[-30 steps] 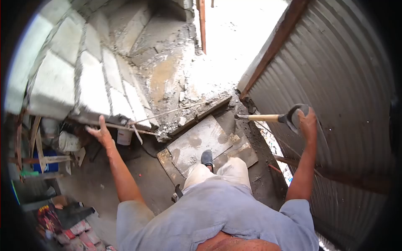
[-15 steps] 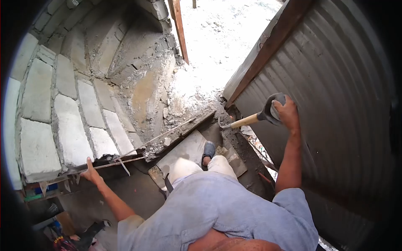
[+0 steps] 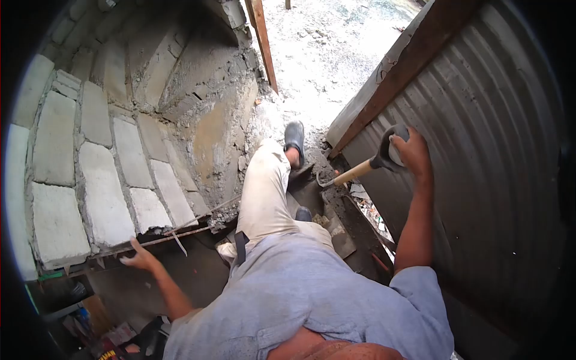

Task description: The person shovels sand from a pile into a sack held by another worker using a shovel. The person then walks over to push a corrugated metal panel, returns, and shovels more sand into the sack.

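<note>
From the head camera, here's the person in mid-step, one shoe (image 3: pixel 294 137) out ahead over the pale rubble and the other shoe (image 3: pixel 303 214) back in the shade below the bent leg. Over on the right side, the right hand (image 3: pixel 413 153) has its fingers wrapped firmly round the black grip of what looks like a shovel (image 3: pixel 355 172). The wooden shaft slants inward to a metal end beside the broken edge of the floor, near the forward shoe; whether that end rests on anything is hard to tell. Held by the top like that, it seems to serve as a walking stick, a prop for balance on uneven footing. The corrugated metal sheet (image 3: pixel 486 156) rises just beyond it.

And across on the left, the left hand (image 3: pixel 143 258) is out wide, fingers loosely spread and gripping nothing, right at the lower edge of the block wall (image 3: pixel 108 189). Touching or only just beside it? Can't be sure. It's probably there to steady the body, close to the thin rod (image 3: pixel 163 243) running along the wall's bottom edge.
</note>
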{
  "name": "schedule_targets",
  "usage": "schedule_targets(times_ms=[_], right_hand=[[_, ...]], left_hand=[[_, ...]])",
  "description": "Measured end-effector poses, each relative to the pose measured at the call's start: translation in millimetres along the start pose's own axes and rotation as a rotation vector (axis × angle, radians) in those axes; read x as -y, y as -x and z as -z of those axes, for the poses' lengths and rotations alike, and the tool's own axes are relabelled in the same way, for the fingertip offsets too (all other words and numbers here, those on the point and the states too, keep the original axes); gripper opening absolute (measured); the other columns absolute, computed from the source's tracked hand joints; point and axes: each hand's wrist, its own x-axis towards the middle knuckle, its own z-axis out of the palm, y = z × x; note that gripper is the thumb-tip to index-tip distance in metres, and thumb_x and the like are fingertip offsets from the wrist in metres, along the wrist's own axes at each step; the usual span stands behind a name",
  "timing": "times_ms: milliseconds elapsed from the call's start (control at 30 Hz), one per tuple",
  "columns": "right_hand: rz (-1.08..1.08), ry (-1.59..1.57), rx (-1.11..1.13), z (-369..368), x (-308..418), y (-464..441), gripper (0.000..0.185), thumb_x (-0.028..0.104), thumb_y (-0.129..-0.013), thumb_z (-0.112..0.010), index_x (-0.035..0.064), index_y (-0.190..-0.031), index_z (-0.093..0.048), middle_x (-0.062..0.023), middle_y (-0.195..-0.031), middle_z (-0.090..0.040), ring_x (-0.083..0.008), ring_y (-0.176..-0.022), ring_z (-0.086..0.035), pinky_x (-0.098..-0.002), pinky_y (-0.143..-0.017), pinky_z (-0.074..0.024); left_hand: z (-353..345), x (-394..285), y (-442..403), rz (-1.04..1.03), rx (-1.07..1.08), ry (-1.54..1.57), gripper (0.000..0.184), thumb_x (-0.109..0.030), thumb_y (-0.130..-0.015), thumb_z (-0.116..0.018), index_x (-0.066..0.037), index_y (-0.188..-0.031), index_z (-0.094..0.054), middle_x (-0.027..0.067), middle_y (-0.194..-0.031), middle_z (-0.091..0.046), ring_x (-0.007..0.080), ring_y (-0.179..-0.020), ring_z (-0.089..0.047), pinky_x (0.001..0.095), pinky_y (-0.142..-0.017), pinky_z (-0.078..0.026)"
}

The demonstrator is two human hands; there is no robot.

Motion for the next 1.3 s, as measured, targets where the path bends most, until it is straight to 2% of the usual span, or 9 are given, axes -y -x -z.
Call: schedule_targets(times_ms=[100, 167, 233, 300, 433, 533, 733, 1067, 1300], right_hand=[[0.010, 0.047, -0.057, 7, -21, 11, 0.035, 0.023, -0.078, -0.068, -0.0052, -0.096, -0.062, -0.0261, -0.092, -0.065, -0.0389, -0.088, -0.064, -0.0409, -0.079, -0.0479], [0.067, 0.049, -0.113, 11, -35, 20, 0.035, 0.023, -0.078, -0.069, -0.0053, -0.097, -0.061, -0.0265, -0.092, -0.065, -0.0398, -0.089, -0.064, -0.0411, -0.080, -0.0478], [0.125, 0.053, -0.171, 15, -36, 26, 0.035, 0.022, -0.077, -0.069, -0.0054, -0.097, -0.061, -0.0270, -0.093, -0.065, -0.0407, -0.090, -0.064, -0.0414, -0.080, -0.0477], [-0.084, 0.048, -0.105, 18, -29, 28, 0.036, 0.021, -0.076, -0.072, -0.0057, -0.097, -0.060, -0.0272, -0.093, -0.064, -0.0414, -0.092, -0.063, -0.0414, -0.080, -0.0477], [-0.099, 0.094, -0.173, 9, -25, 9, 0.038, 0.021, -0.074, -0.074, -0.0058, -0.097, -0.060, -0.0276, -0.094, -0.064, -0.0415, -0.093, -0.063, -0.0412, -0.079, -0.0479], [-0.090, 0.236, -0.231, -4, -5, -14, 0.042, 0.023, -0.072, -0.076, -0.0052, -0.099, -0.061, -0.0254, -0.094, -0.065, -0.0375, -0.090, -0.065, -0.0397, -0.079, -0.0484], [-0.535, 0.050, -0.028, -33, 30, -65, 0.045, 0.026, -0.069, -0.075, -0.0006, -0.103, -0.063, -0.0200, -0.092, -0.067, -0.0315, -0.085, -0.066, -0.0380, -0.078, -0.0498], [-0.828, 0.354, -0.041, -61, 90, -101, 0.035, 0.022, -0.064, -0.076, 0.0031, -0.090, -0.063, -0.0193, -0.089, -0.066, -0.0366, -0.086, -0.064, -0.0424, -0.074, -0.0494], [-0.884, 0.259, -0.114, -72, 96, -84, 0.038, 0.021, -0.063, -0.077, 0.0028, -0.094, -0.063, -0.0171, -0.087, -0.067, -0.0330, -0.082, -0.065, -0.0393, -0.072, -0.0504]], left_hand=[[-13, -8, 97, -0.250, 0.120, -0.037, 0.092, -0.035, -0.077, -0.078, 0.013, -0.137, -0.029, 0.0315, -0.137, -0.038, 0.0442, -0.127, -0.039, 0.0465, -0.110, -0.030], [-33, -36, 180, -0.334, 0.456, 0.001, 0.078, -0.028, -0.077, -0.077, 0.010, -0.133, -0.038, 0.0292, -0.139, -0.038, 0.0407, -0.131, -0.037, 0.0437, -0.113, -0.024], [-61, -82, 219, -0.558, 0.869, 0.134, 0.062, -0.024, -0.077, -0.076, 0.004, -0.126, -0.051, 0.0247, -0.133, -0.049, 0.0390, -0.126, -0.043, 0.0438, -0.110, -0.030], [-114, -134, 218, -0.766, 1.298, 0.394, 0.047, -0.019, -0.077, -0.074, -0.001, -0.118, -0.060, 0.0201, -0.121, -0.059, 0.0365, -0.119, -0.051, 0.0429, -0.104, -0.038], [-236, -226, 210, -0.746, 1.340, 0.406, 0.039, -0.017, -0.079, -0.072, -0.001, -0.113, -0.063, 0.0184, -0.113, -0.063, 0.0354, -0.110, -0.057, 0.0418, -0.098, -0.043], [-349, -281, 193, -0.394, 1.294, 0.468, 0.041, -0.015, -0.082, -0.071, 0.000, -0.118, -0.059, 0.0178, -0.118, -0.062, 0.0300, -0.111, -0.059, 0.0383, -0.097, -0.044], [-520, -395, 148, -0.147, 1.284, 0.694, 0.060, -0.012, -0.086, -0.067, 0.002, -0.137, -0.039, 0.0204, -0.130, -0.053, 0.0289, -0.116, -0.055, 0.0367, -0.097, -0.044], [-611, -617, 47, -0.039, 1.124, 0.902, 0.060, -0.021, -0.091, -0.064, 0.008, -0.136, -0.037, 0.0238, -0.130, -0.052, 0.0273, -0.118, -0.054, 0.0359, -0.100, -0.043], [-680, -599, 123, -0.088, 1.539, 0.800, 0.053, -0.020, -0.091, -0.063, 0.010, -0.131, -0.043, 0.0228, -0.129, -0.052, 0.0265, -0.118, -0.053, 0.0347, -0.101, -0.041]])
